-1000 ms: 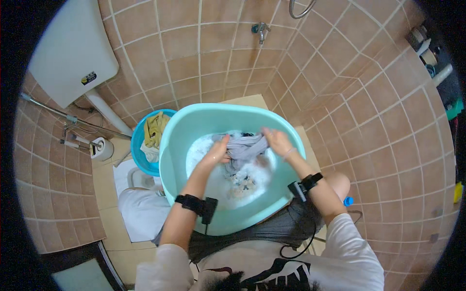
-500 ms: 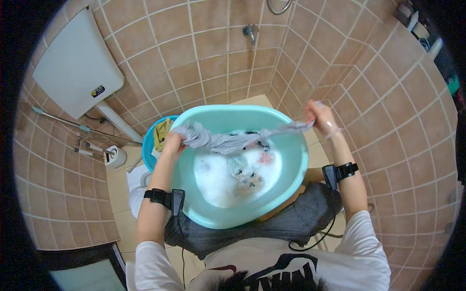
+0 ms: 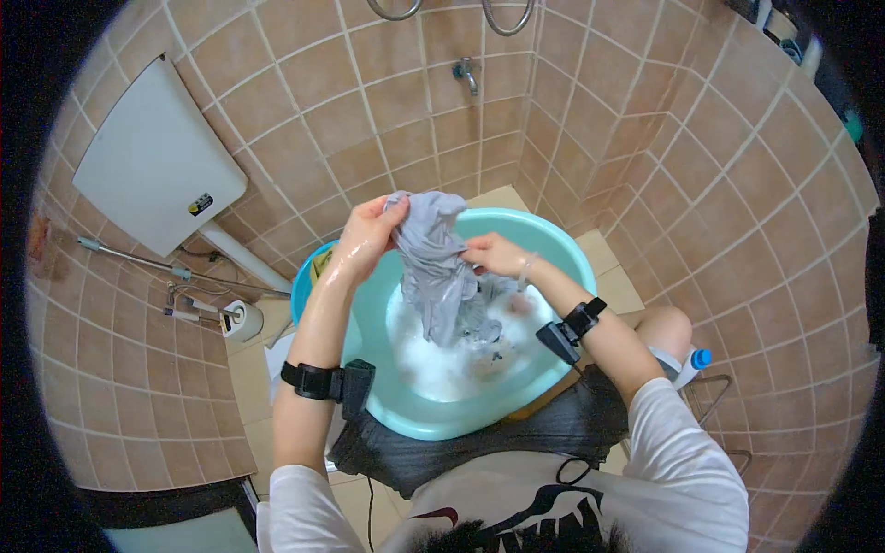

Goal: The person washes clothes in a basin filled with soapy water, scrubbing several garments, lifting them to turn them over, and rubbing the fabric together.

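Observation:
A wet grey garment [image 3: 431,263] hangs in loose folds between my hands, over a large turquoise basin [image 3: 369,405]. My left hand [image 3: 371,235] pinches its top edge near the basin's far left rim. Wet streaks shine on that wrist. Farther right and a little lower, my right hand [image 3: 498,254] grips the garment's side, fingers closed. The lower end dangles down to the white suds [image 3: 424,364]. Other soaked cloth [image 3: 484,318], dark and patterned, shows partly among the foam; its kind cannot be made out.
Behind the basin's left side stands a blue tub [image 3: 300,293] with yellowish cloth. A toilet-brush holder [image 3: 244,321] and a white cistern [image 3: 157,157] are at the left. A tap [image 3: 467,76] juts from the tiled wall. A blue-capped bottle [image 3: 693,366] stands at the right.
The garment was stretched sideways and twisted between widely spaced hands. Now my hands are closer together, my left raised, and the cloth hangs down unrolled.

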### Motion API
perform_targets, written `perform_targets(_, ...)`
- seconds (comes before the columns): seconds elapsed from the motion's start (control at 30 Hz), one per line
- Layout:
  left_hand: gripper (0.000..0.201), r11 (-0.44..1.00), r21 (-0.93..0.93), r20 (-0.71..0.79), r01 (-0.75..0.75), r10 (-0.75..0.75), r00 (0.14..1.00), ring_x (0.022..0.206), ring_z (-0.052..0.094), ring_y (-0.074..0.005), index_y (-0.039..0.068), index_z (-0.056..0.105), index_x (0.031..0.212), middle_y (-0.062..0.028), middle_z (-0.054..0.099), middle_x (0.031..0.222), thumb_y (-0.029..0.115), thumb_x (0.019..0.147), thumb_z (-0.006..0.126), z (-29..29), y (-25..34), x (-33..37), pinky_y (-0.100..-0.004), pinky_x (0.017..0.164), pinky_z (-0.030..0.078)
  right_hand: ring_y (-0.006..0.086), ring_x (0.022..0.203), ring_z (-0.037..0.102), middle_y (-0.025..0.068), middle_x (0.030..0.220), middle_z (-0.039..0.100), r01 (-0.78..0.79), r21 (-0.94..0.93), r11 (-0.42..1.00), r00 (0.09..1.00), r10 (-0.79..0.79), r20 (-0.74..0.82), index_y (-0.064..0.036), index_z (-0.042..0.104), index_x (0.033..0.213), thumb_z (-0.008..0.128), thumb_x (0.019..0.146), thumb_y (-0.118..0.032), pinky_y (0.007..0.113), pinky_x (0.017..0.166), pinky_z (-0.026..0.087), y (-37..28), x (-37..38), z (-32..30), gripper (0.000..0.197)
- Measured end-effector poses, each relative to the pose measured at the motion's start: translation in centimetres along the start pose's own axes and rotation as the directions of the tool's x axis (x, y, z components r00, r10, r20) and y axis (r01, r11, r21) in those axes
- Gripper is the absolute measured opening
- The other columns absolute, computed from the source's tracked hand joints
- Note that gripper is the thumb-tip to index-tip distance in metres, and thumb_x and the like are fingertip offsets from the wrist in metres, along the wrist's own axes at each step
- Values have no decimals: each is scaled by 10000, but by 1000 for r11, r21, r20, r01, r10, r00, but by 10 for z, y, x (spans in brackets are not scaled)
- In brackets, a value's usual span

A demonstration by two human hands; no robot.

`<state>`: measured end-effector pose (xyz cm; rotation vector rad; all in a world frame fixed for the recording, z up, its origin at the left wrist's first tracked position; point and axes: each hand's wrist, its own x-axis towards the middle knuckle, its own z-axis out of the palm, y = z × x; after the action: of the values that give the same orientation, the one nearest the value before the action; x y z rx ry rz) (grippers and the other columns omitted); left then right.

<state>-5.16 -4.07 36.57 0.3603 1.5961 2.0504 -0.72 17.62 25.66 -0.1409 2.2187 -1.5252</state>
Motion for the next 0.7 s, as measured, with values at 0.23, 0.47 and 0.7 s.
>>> perform_targets(0.23,439,692,719,-216,67,131,968,564,425,-68,47,570,611,30,472,568,445,795,583,-63,-28,14,-238,473,316,150,816,578,65,931,601,140,42,989,936,-119,-331,-2,563,1045,444,891,-216,297,701,503,-24,-36,-52,290)
perform_targets(0.47,287,784,577,-411,227,39,911,528,447,-89,78,544,692,22,482,574,338,757,648,-93,-74,21,-251,431,334,92,414,362,-40,518,311,381,714,588,887,-15,-461,-85,429,714,442,881,-220,273,539,471,-46,-56,-64,216)
perform_targets(0.7,476,465,820,149,335,-738,658,854,592,-205,79,494,1122,-145,592,916,319,738,638,-69,-161,20,-382,706,497,169,440,459,32,496,439,-143,459,877,701,417,-578,-62,505,835,558,759,-244,304,453,404,104,-11,-68,205)
